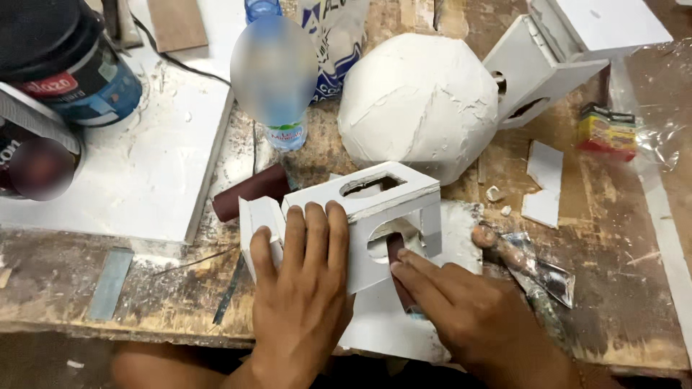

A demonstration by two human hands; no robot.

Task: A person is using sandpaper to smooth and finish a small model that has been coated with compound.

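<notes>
Pinning white box [375, 216] flat-palmed near table [634, 302] front edge, our left hand [303, 288] steadied it; right hand [461, 310] grip pinched sandpaper strip [398, 277] inside cutout.

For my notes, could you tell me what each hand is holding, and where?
The left hand presses the white box piece on its front face. The right hand holds a dark sanding strip inside the cutout.
</notes>
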